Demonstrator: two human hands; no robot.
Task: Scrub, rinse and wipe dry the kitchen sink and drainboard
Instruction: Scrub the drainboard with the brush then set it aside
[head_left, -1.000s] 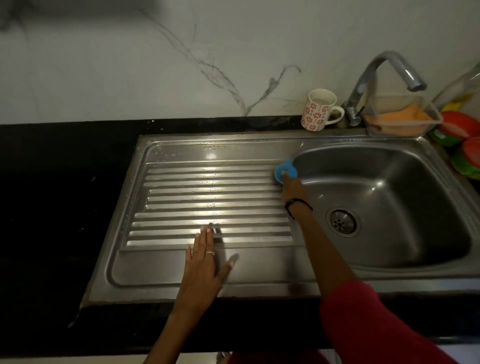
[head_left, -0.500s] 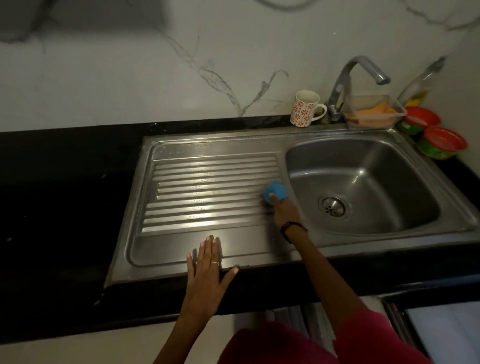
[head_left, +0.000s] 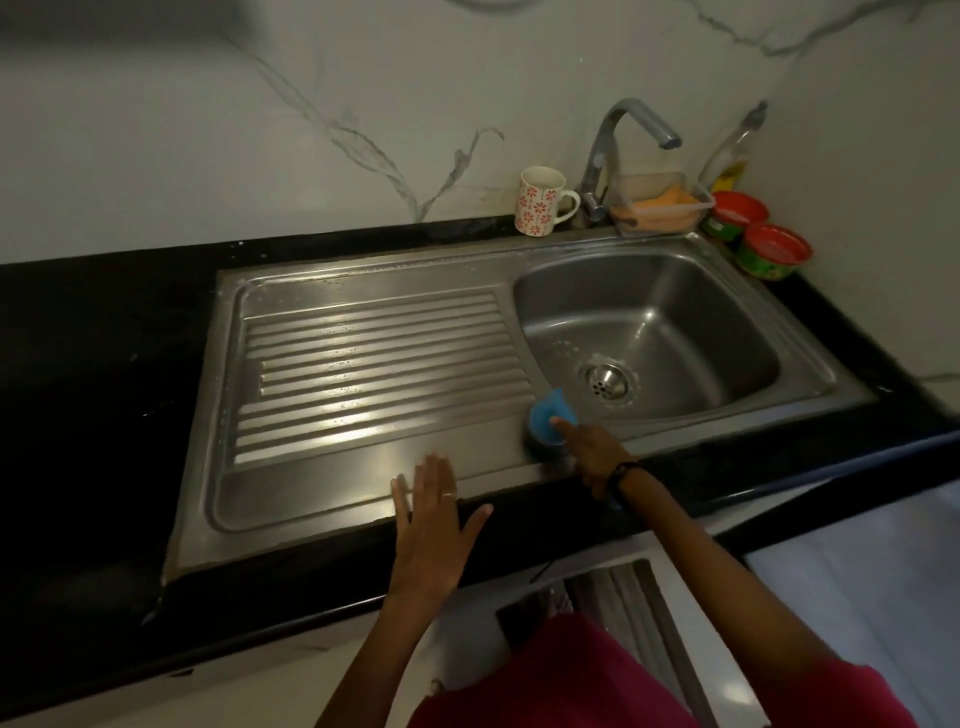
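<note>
A blue scrubber (head_left: 551, 417) is gripped by the right hand (head_left: 592, 451), the forefinger laid across its top, and is pressed on the steel strip at 7 o'clock of the sink basin (head_left: 691, 291), just at the near right corner of the ribbed drainboard (head_left: 374, 358). The left hand (head_left: 434, 525) is laid flat with fingers straight and spread, holding nothing, on the front rim of the drainboard at 6 o'clock, overlapping the black tabletop (head_left: 93, 364). Water droplets are seen on the ribs and around the drain (head_left: 605, 382). At 12 o'clock of the basin a faucet (head_left: 623, 150) is mounted. Beside it, at 11 o'clock, a flowered mug (head_left: 543, 202) is stood; at 1 o'clock a clear container (head_left: 657, 205) and two red-lidded tubs (head_left: 756, 234) are placed.
</note>
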